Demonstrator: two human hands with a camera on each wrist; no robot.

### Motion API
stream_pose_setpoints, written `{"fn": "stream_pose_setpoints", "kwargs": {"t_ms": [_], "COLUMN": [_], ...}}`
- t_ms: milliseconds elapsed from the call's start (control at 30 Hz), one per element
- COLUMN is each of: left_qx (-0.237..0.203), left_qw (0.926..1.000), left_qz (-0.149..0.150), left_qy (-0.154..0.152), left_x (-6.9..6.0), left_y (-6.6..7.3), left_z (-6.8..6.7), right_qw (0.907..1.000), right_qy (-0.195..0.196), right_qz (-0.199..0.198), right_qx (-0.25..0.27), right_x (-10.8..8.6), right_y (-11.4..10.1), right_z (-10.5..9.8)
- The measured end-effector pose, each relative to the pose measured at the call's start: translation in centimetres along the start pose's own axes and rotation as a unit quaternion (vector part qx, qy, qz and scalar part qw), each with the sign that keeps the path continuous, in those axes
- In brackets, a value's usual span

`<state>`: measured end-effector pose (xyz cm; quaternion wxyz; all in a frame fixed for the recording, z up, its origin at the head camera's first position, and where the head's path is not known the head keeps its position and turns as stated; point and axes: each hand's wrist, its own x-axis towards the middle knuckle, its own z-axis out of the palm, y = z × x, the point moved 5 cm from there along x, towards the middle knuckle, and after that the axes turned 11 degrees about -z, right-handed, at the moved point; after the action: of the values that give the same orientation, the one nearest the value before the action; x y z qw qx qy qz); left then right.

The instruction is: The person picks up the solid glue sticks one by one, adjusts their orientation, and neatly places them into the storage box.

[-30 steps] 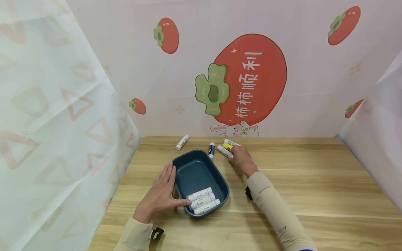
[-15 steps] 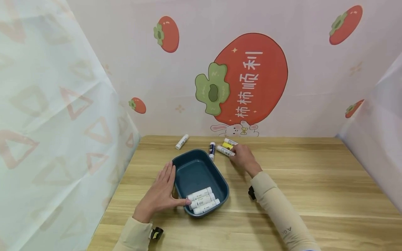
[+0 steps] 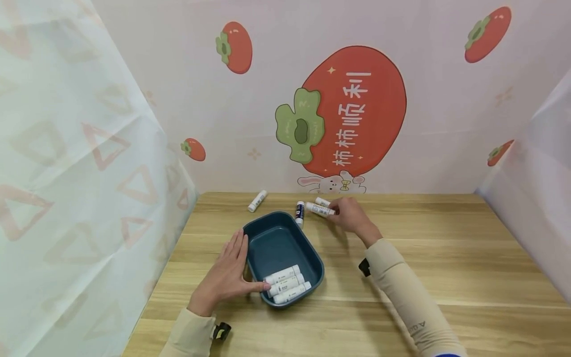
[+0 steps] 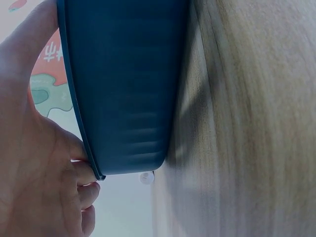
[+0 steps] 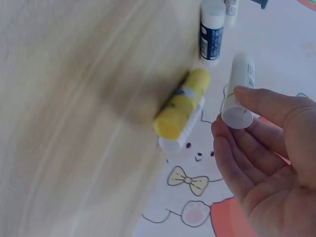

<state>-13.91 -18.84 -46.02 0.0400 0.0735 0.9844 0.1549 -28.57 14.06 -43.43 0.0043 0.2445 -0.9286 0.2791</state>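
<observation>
Between thumb and fingers the right hand pinches a white glue stick; the right wrist view shows this glue stick raised off the table. A yellow glue stick and a white one lie side by side below it. The blue-labelled glue stick is just left of them. My left hand rests on the left rim of the dark blue tray, fingers straight, thumb over the near-left edge. Inside the tray's near end lie three white glue sticks.
Another white glue stick lies behind the tray, near the back edge of the wooden table. A printed backdrop stands behind the table, with pale sheets at both sides.
My right hand has lifted one white glue stick and moved slightly right with it. In the head view the yellow one is now hidden. The left hand and tray have hardly moved.
</observation>
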Motion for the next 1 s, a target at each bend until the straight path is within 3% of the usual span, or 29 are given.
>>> {"fn": "stream_pose_setpoints", "kwargs": {"t_ms": [233, 667, 1000], "left_qx": [-0.003, -0.007, -0.006], "left_qw": [1.0000, 1.0000, 1.0000], "left_qz": [0.006, 0.004, 0.001], "left_qy": [0.007, 0.003, 0.000], "left_x": [0.0, -0.1, 0.0], "left_y": [0.0, 0.0, -0.1], "left_z": [0.0, 0.0, 0.1], "right_qw": [0.9998, 0.9945, 0.9853], "right_qy": [-0.015, -0.013, -0.031], "right_qz": [-0.013, -0.103, -0.164], "right_qx": [-0.001, 0.012, 0.033], "right_x": [-0.4, -1.5, -2.2], "right_y": [-0.9, -4.9, -7.3], "right_z": [-1.1, -2.6, -2.0]}}
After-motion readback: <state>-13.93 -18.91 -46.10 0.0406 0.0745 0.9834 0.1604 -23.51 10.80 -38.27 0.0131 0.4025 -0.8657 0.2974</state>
